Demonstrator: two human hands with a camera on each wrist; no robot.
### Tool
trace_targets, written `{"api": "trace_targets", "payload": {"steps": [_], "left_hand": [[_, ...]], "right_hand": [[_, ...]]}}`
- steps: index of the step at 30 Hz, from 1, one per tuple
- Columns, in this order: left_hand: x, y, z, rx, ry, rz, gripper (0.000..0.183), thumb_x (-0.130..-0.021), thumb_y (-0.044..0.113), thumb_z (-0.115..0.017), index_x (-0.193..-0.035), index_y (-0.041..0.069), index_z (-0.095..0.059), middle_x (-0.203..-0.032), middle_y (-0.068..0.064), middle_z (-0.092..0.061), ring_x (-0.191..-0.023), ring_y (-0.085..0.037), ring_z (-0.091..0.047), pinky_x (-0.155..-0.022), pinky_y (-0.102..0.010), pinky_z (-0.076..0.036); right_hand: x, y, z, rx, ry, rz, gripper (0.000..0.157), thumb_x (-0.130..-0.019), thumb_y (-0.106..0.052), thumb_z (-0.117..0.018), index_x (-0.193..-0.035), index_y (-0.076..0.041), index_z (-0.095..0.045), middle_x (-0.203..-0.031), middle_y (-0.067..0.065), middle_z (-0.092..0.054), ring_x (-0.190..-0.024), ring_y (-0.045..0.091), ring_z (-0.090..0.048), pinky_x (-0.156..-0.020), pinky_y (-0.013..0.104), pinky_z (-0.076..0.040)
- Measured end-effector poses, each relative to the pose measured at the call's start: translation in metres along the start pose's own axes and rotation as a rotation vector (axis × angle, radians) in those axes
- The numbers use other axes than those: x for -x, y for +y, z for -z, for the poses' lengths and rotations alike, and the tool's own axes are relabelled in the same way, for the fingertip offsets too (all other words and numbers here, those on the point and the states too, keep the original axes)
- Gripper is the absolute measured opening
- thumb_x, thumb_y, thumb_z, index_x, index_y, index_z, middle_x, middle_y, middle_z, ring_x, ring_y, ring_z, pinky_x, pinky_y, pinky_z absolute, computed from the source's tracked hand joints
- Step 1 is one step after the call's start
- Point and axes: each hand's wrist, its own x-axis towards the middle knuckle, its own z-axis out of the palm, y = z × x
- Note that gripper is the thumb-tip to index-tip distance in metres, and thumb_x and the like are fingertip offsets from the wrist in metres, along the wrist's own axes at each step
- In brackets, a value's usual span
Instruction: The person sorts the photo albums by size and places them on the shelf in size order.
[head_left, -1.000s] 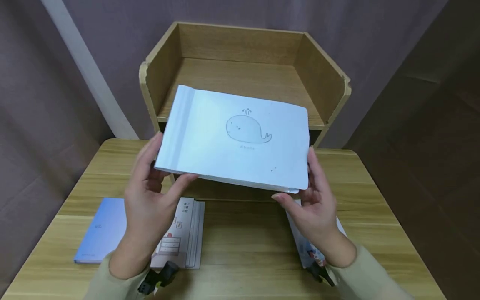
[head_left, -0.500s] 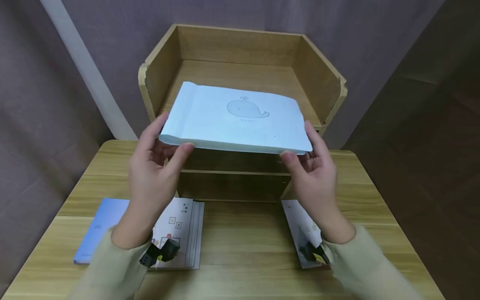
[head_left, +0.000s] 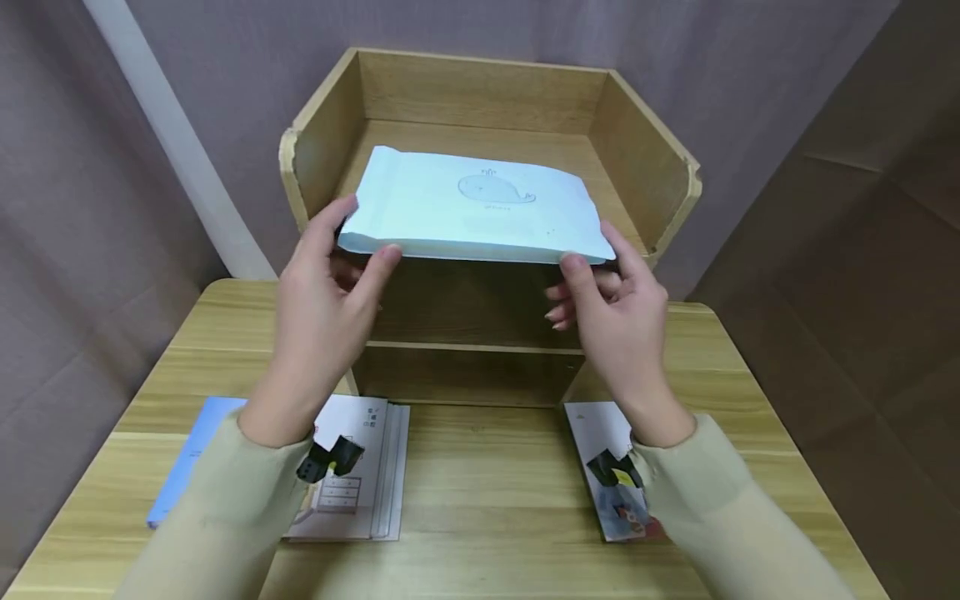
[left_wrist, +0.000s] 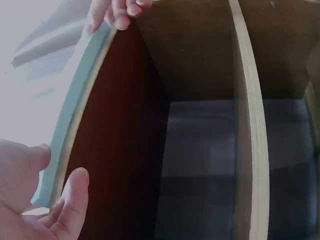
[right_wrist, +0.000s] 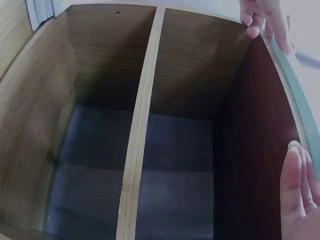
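Note:
A white book (head_left: 427,200) with a whale drawn on its cover lies nearly flat between both hands, close over the front of the wooden shelf's top board. Its pale page edge (left_wrist: 75,110) runs along the board's front edge in the left wrist view. My left hand (head_left: 318,308) grips the near left corner, thumb on the front edge and fingers at the side. At the right end, my right hand (head_left: 622,317) pinches the near corner between thumb and forefinger, its other fingers curled below. Part of the top board is hidden behind the book.
The wooden shelf (head_left: 480,92) has raised back and side walls and lower compartments (right_wrist: 185,150) split by a board. On the table (head_left: 480,500) lie a blue book (head_left: 187,458), a stack of picture books (head_left: 360,492) and another book (head_left: 607,425) at right.
Both hands have moved forward and away with the book, from in front of the shelf to over its top board. The book has tilted from facing the head camera to nearly flat.

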Motion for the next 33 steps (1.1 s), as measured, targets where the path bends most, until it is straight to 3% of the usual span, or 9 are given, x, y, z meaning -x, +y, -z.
{"api": "trace_targets", "payload": {"steps": [6,10,13,16,19,22,26,29,33], "left_hand": [[-0.011,0.005,-0.006,-0.106,-0.019,-0.011,0.054,-0.093,0.042,-0.062,-0.138,0.014,-0.051,-0.133,-0.003,-0.055,-0.07,-0.015,-0.058,-0.066,-0.027,-0.05],[-0.014,0.006,-0.008,-0.146,-0.029,-0.011,0.055,-0.095,0.043,-0.057,-0.138,0.01,-0.05,-0.137,-0.005,-0.052,-0.099,-0.019,-0.058,-0.083,-0.036,-0.05],[-0.015,0.006,-0.008,-0.163,-0.052,-0.009,0.056,-0.097,0.043,-0.054,-0.141,0.009,-0.046,-0.141,-0.007,-0.048,-0.121,-0.019,-0.05,-0.097,-0.04,-0.044],[-0.015,0.005,-0.008,-0.172,-0.101,-0.002,0.058,-0.098,0.043,-0.05,-0.145,0.01,-0.04,-0.146,-0.007,-0.042,-0.131,-0.017,-0.042,-0.106,-0.04,-0.038],[-0.013,0.003,-0.007,-0.155,-0.167,-0.009,0.063,-0.099,0.043,-0.049,-0.15,0.011,-0.03,-0.153,-0.006,-0.03,-0.135,-0.017,-0.036,-0.104,-0.04,-0.04],[-0.007,0.0,-0.006,-0.09,-0.213,-0.053,0.069,-0.098,0.038,-0.053,-0.154,0.014,-0.02,-0.157,-0.004,-0.018,-0.126,-0.021,-0.045,-0.095,-0.038,-0.047],[0.009,-0.005,-0.001,0.032,-0.211,-0.148,0.071,-0.097,0.022,-0.058,-0.155,0.016,-0.018,-0.159,0.0,-0.012,-0.108,-0.023,-0.057,-0.09,-0.037,-0.051],[0.026,-0.009,0.003,0.089,-0.168,-0.233,0.069,-0.095,0.012,-0.061,-0.153,0.013,-0.024,-0.158,-0.002,-0.017,-0.111,-0.025,-0.057,-0.092,-0.039,-0.049],[0.049,-0.016,0.008,0.087,-0.12,-0.297,0.065,-0.095,0.027,-0.061,-0.149,0.007,-0.032,-0.155,-0.008,-0.025,-0.117,-0.027,-0.052,-0.091,-0.04,-0.049]], "right_hand": [[-0.005,-0.007,-0.008,0.054,0.091,-0.061,0.056,-0.093,-0.02,-0.066,-0.141,0.0,-0.044,-0.068,0.017,-0.069,-0.051,0.018,-0.066,-0.049,0.029,-0.056],[-0.006,-0.013,-0.014,0.087,0.135,-0.105,0.056,-0.093,-0.023,-0.066,-0.139,0.001,-0.046,-0.068,0.017,-0.069,-0.052,0.018,-0.067,-0.05,0.031,-0.056],[-0.007,-0.015,-0.016,0.113,0.142,-0.113,0.055,-0.093,-0.023,-0.066,-0.139,0.001,-0.046,-0.068,0.017,-0.069,-0.052,0.018,-0.067,-0.05,0.032,-0.057],[-0.008,-0.015,-0.015,0.135,0.133,-0.112,0.054,-0.094,-0.022,-0.065,-0.139,0.001,-0.047,-0.068,0.018,-0.068,-0.052,0.018,-0.066,-0.051,0.031,-0.057],[-0.009,-0.015,-0.012,0.14,0.105,-0.12,0.054,-0.095,-0.023,-0.064,-0.14,0.0,-0.045,-0.07,0.02,-0.068,-0.053,0.019,-0.066,-0.051,0.031,-0.057],[-0.005,-0.012,-0.009,0.14,0.063,-0.126,0.056,-0.097,-0.022,-0.061,-0.145,-0.004,-0.039,-0.075,0.021,-0.068,-0.056,0.02,-0.067,-0.054,0.032,-0.057],[0.009,-0.004,-0.007,0.131,0.019,-0.048,0.064,-0.097,-0.014,-0.058,-0.151,-0.006,-0.023,-0.088,0.018,-0.067,-0.068,0.016,-0.066,-0.061,0.03,-0.057],[0.026,0.004,-0.006,0.123,-0.002,0.068,0.07,-0.094,-0.001,-0.058,-0.151,-0.002,-0.017,-0.099,0.019,-0.063,-0.082,0.018,-0.064,-0.067,0.024,-0.055],[0.049,0.014,-0.008,0.149,-0.029,0.199,0.067,-0.086,0.013,-0.06,-0.144,0.009,-0.028,-0.106,0.028,-0.059,-0.093,0.033,-0.06,-0.073,0.02,-0.053]]}}
